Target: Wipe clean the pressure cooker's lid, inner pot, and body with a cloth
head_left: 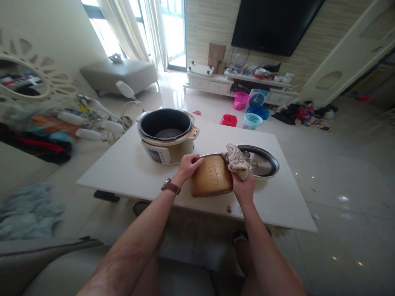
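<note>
A golden-brown inner pot (212, 176) with dark measuring marks is tipped on its side, its inside facing me. My left hand (189, 167) grips its left rim, a brown-strapped watch on that wrist. At the pot's right side, my right hand (243, 186) has its fingers closed on a patterned cloth (236, 159) that lies against the rim. The pressure cooker body (169, 152) stands at the back left of the table with its dark cavity uncovered. Its round lid (263, 162) lies upside down, just right of the cloth.
The white table (123, 172) carries these things; a small brown scrap (228, 209) lies near its front edge. Beyond it on the floor are a red stool (228, 120) and a light-blue basket (252, 120). A lamp with several white shades (89, 135) stands at the left.
</note>
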Demonstrator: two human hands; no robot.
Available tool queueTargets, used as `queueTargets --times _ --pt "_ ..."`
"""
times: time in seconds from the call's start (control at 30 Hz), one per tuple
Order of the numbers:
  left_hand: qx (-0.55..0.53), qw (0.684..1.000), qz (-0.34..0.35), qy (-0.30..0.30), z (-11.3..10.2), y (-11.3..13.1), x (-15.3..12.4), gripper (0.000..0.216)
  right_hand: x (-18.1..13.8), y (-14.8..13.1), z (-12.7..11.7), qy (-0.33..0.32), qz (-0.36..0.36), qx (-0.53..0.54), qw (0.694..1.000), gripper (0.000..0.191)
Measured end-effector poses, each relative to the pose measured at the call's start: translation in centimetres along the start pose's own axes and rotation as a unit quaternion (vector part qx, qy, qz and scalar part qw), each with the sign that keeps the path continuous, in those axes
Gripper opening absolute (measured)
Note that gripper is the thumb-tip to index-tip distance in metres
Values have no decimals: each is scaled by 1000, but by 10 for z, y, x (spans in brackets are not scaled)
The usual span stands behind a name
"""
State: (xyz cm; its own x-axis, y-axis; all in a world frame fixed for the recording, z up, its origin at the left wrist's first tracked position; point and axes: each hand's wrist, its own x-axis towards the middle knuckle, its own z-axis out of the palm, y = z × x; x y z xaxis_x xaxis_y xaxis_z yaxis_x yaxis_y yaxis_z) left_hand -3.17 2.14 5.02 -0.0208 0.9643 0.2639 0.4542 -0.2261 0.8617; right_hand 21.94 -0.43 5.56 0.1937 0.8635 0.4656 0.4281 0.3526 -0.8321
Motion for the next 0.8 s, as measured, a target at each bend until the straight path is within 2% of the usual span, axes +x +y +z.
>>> queueTargets --times 0.17,0.27,0.4,0.5,0.63,0.8 --pt "18 1000 -21 -1 8 15 2 60 -1 -2 0 -8 -21 -13 1000 44" --pt "17 999 -36 -7 9 15 3 62 -4 -10 -1 -29 -77 -42 996 49" --pt "5 1000 -27 -11 10 13 4 59 -11 -24 -4 -126 -204 -121 963 55" --pt "-6 1000 -17 -17 10 12 4 58 -13 -30 -6 -176 -244 -150 942 60" --pt "-2 1000 -28 -4 10 11 1 62 -9 -25 -4 -131 -221 -120 959 55" --pt "-30 999 -32 3 8 -4 -5 62 -2 -8 1 -43 -88 -28 995 49"
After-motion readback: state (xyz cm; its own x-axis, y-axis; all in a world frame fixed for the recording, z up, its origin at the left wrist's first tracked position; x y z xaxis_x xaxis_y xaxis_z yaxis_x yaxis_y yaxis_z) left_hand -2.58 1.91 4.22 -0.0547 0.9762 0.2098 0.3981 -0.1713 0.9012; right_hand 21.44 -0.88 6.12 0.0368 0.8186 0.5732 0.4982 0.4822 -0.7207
